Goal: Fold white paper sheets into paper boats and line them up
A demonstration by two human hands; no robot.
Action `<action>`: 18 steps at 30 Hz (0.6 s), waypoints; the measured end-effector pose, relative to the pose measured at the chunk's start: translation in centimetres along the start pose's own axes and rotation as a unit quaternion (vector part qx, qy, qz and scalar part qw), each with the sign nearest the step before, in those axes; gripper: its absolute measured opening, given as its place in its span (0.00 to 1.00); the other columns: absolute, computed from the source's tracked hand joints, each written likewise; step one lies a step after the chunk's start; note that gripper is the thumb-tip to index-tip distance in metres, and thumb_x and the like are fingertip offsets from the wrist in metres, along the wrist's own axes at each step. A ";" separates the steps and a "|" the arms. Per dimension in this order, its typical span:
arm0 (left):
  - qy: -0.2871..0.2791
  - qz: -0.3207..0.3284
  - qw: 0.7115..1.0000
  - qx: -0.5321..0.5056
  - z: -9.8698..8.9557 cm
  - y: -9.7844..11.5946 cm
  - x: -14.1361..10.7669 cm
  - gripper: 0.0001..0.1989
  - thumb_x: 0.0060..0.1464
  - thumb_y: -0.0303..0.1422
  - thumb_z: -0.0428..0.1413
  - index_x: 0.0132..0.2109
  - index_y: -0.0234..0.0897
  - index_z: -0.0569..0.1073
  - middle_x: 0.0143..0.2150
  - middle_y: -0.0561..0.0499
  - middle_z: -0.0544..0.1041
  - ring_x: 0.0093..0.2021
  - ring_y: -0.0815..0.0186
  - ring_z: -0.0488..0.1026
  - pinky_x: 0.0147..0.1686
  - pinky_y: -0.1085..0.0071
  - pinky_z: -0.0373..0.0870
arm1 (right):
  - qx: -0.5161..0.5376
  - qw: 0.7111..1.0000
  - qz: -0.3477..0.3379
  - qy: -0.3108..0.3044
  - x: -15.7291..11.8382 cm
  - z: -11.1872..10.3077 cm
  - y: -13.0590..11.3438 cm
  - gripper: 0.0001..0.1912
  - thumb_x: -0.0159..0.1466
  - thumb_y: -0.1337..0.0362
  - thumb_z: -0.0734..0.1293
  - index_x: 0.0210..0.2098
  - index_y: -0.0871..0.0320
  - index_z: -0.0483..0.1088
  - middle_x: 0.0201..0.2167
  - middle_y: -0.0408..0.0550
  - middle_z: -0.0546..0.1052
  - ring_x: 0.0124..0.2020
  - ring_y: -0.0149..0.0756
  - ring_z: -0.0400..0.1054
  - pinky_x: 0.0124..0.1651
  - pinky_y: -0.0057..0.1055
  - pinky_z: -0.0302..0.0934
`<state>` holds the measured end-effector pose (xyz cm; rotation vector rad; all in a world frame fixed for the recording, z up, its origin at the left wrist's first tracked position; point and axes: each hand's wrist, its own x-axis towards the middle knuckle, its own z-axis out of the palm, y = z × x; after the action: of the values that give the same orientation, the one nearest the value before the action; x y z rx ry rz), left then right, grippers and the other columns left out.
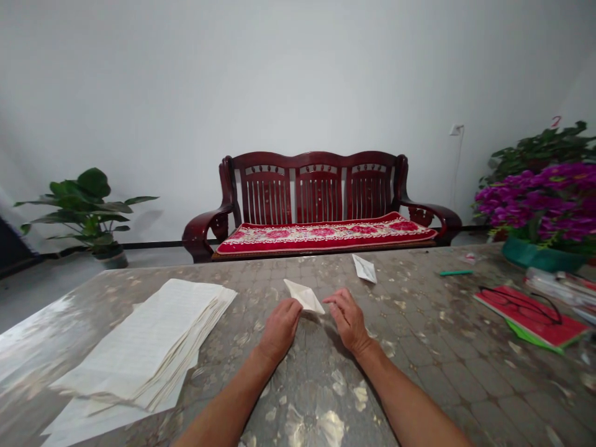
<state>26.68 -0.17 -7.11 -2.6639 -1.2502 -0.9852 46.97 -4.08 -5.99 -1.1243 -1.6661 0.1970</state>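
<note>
A folded white paper piece (305, 296), pointed at both ends, lies between my hands at the middle of the table. My left hand (279, 330) grips its near left side, and the fingertips of my right hand (347, 320) pinch its right tip. A second folded paper piece (364, 269) lies farther off, beyond my right hand. To the left of my left hand sits a thick stack of cream lined paper (144, 341), overhanging a flat white sheet (102, 416).
The table (316, 397) has a glossy mottled cover. On its right are a green pen (456, 272), a red notebook (531, 316) under black-framed glasses (521, 304), and a teal pot of purple flowers (540, 254). A wooden bench (321, 205) stands beyond the table.
</note>
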 end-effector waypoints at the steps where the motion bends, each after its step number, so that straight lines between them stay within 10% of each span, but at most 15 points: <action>1: 0.004 -0.005 1.000 0.002 0.0 -0.2 0.0 0.09 0.63 0.26 0.46 0.40 0.39 0.71 0.40 0.47 0.75 0.43 0.61 0.73 0.43 0.66 0.70 | -0.006 1.000 -0.010 -0.011 0.0 0.0 -0.2 0.15 0.68 0.56 0.57 0.43 0.56 0.72 0.35 0.46 0.69 0.37 0.35 0.66 0.39 0.29 0.61; 18: 0.062 0.007 0.998 -0.026 0.2 -0.6 -0.3 0.09 0.63 0.28 0.47 0.43 0.39 0.71 0.47 0.46 0.75 0.48 0.61 0.74 0.48 0.64 0.72 | -0.174 0.979 -0.078 -0.077 0.6 0.9 0.1 0.07 0.62 0.70 0.62 0.31 0.56 0.71 0.28 0.44 0.75 0.30 0.32 0.68 0.35 0.26 0.57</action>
<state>26.22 0.08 -7.51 -2.5986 -1.1958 -1.1780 46.28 -3.22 -5.97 -1.2528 -1.9709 -0.1161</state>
